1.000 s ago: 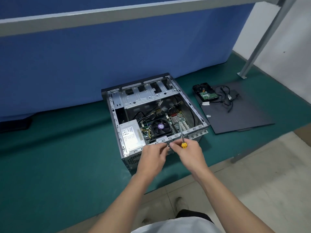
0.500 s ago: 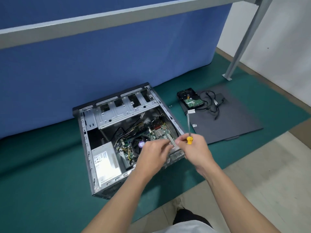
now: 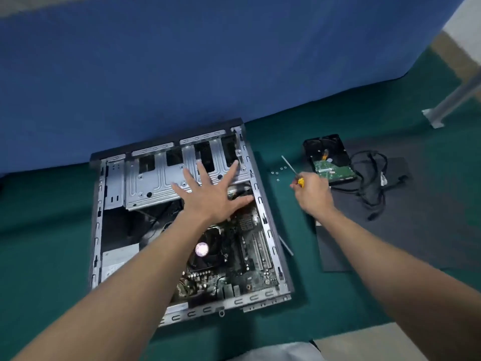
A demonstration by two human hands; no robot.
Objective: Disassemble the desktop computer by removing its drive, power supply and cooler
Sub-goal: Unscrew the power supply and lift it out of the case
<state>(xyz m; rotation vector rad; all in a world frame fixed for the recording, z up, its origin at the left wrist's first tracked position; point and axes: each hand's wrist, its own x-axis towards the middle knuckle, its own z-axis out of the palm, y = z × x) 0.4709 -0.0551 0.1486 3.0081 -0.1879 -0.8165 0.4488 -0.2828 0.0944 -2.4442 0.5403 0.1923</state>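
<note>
**Narrow lane beside the case**

The spread left hand (image 3: 210, 196) is reaching over the silver metal drive cage (image 3: 151, 178) of the open grey computer case (image 3: 263, 212). The right hand (image 3: 315, 194), gripping a yellow-handled screwdriver (image 3: 291, 169), is crowding the green floor mat (image 3: 46, 243) strip between case and black hard drive (image 3: 328, 152), where small loose screws (image 3: 277, 173) are lying. Mat left of the case is lying open.

Setting. A blue partition (image 3: 182, 61) fills the upper field and stands along the far edge of a dark green mat (image 3: 46, 230), which covers most of the floor. At upper right a slanted grey metal leg (image 3: 454, 99) ends in a flat foot on the mat (its top runs out of view). Pale floor (image 3: 390, 342) shows at lower right, a white wall (image 3: 471, 14) in the corner. Lighting is even.
</note>
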